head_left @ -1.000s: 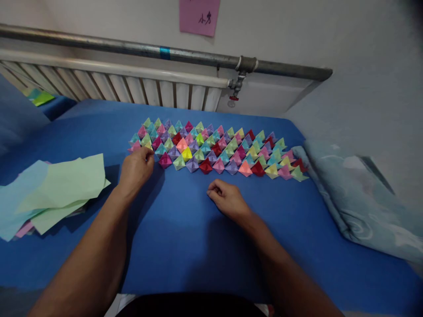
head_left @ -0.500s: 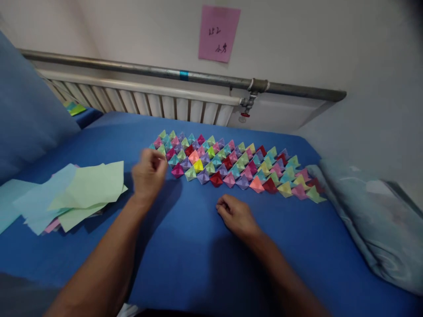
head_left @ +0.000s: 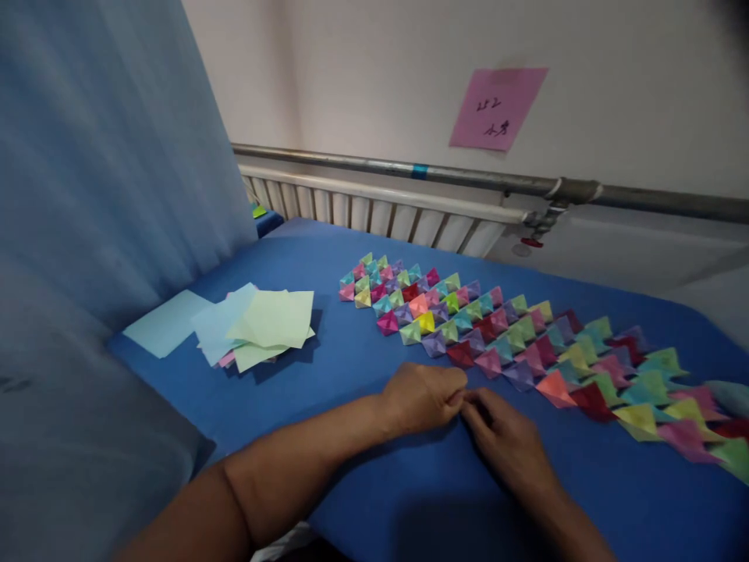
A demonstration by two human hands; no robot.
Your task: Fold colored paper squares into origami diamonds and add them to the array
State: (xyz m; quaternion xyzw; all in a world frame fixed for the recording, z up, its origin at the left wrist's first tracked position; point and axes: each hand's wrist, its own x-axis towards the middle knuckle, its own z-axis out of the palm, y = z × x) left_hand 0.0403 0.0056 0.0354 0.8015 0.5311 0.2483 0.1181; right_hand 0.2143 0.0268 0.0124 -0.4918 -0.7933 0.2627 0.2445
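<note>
Rows of small folded paper pieces in many colours (head_left: 468, 320) lie joined in a long band across the blue surface (head_left: 328, 421). My left hand (head_left: 426, 396) is closed just in front of the band, its fingertips meeting those of my right hand (head_left: 504, 433). The fingers of my right hand are pinched together too. Whatever lies between the fingertips is too small or hidden to make out. To the left sits a loose stack of paper sheets, pale green (head_left: 275, 318) on top, with a light blue sheet (head_left: 167, 321) beside it.
A blue curtain (head_left: 111, 156) hangs at the left. Behind the surface are a white radiator (head_left: 374, 211), a metal pipe (head_left: 468, 178) with a red-handled valve (head_left: 531, 242), and a wall bearing a pink note (head_left: 497, 108). Grey-green fabric (head_left: 729, 396) shows at the right edge.
The view has turned left. My left hand has moved away from the band's left end to meet my right hand. A yellow piece now shows at that end, where my left hand was.
</note>
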